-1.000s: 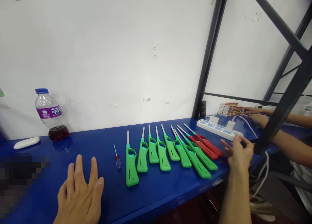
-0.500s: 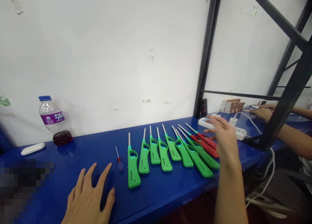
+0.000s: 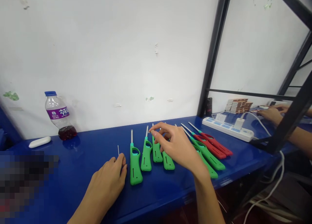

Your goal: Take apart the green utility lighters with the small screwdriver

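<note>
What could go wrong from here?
The right hand is over the middle green lighters, so it might knock their row askew. The left hand hides the handle of the screwdriver, so a poor grip could go unseen; it is also near the leftmost lighter and might nudge it.

A: Was it bright?

B: Yes; the white wall glowed near the middle and greyed toward the sides, though I couldn't tell the light's source.

A: Glare or shadow?

B: A soft sheen lay on the blue table, which faintly mirrored the bottle; below its edge it was dim.

A: Sharpness?

B: The green lighters read clearly, edges stretched, and coarse pixel blocks hid the lower left
</note>
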The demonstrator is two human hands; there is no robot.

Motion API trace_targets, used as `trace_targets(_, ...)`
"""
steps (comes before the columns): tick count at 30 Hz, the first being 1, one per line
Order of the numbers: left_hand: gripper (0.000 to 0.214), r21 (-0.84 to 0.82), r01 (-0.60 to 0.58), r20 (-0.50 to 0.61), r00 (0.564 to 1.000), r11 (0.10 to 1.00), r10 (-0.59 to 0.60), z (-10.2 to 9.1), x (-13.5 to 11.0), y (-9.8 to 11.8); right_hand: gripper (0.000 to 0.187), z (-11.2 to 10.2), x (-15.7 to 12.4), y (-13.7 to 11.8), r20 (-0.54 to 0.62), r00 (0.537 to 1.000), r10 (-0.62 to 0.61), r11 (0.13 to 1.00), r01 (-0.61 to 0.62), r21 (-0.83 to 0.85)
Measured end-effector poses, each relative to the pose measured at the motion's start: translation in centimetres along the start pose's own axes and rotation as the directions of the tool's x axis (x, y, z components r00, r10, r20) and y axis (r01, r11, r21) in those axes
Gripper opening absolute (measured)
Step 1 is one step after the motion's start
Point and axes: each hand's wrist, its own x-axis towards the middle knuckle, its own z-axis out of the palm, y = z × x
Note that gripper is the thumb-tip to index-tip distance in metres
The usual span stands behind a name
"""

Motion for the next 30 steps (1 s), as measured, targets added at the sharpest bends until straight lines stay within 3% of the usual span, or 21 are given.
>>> trace_targets(6, 0.030, -0.077, 0.156, -0.047, 0.986, 0.985, -0.160, 0.0, -0.5, -1.2, 0.023, -0.2, 0.0, -0.2, 0.067, 0.998, 0.003, 0.997, 0.003, -0.079)
trace_targets(9, 0.020, -0.262, 0.244, -0.130, 0.950, 0.934, -0.284, -0.7, -1.2, -2.0, 0.017, 0.0, -0.4, -0.6, 0.229, 0.973, -0.021, 0.999, 0.028, -0.027)
trace_targets(11, 0.023, -0.411, 0.220, -0.166, 0.936, 0.885, -0.310, -1.0, -1.8, -1.8, 0.027, 0.5, -0.6, -0.8, 0.380, 0.923, -0.055, 0.998, 0.040, 0.047)
trace_targets(14, 0.033, -0.643, 0.021, -0.213, 0.955, 0.765, -0.206, -1.1, -2.5, -0.1, 0.051, 1.8, -0.7, -1.2, 0.496, 0.859, -0.130, 0.991, 0.101, 0.084)
trace_targets(17, 0.038, -0.746, -0.140, -0.288, 0.949, 0.651, -0.126, -1.5, -3.3, 2.4, 0.037, 2.6, -0.5, -1.5, 0.421, 0.888, -0.182, 0.977, 0.214, -0.027)
trace_targets(21, 0.031, -0.727, -0.261, -0.367, 0.929, 0.635, -0.039, -2.2, -3.7, 4.0, 0.031, 1.9, -0.3, -1.4, 0.273, 0.946, -0.175, 0.968, 0.215, -0.126)
trace_targets(23, 0.036, -0.633, -0.294, -0.380, 0.924, 0.716, 0.044, -1.5, -3.4, 3.2, 0.026, 0.9, -0.3, -1.1, 0.190, 0.972, -0.141, 0.979, 0.165, -0.115)
trace_targets(25, 0.041, -0.445, -0.373, -0.372, 0.904, 0.815, 0.211, 0.2, -2.9, 1.7, 0.015, -0.1, -0.3, -0.7, 0.115, 0.988, -0.100, 0.991, 0.110, -0.080)
trace_targets(27, 0.049, -0.268, -0.507, -0.401, 0.832, 0.819, 0.383, 2.3, -2.4, 0.1, 0.017, -1.0, -0.4, -0.4, 0.075, 0.995, -0.065, 0.997, 0.067, -0.037)
trace_targets(30, 0.055, -0.160, -0.496, -0.358, 0.835, 0.853, 0.419, 4.7, -2.3, -1.5, 0.028, -1.8, -0.6, 0.0, 0.028, 0.999, -0.041, 0.999, 0.041, -0.005)
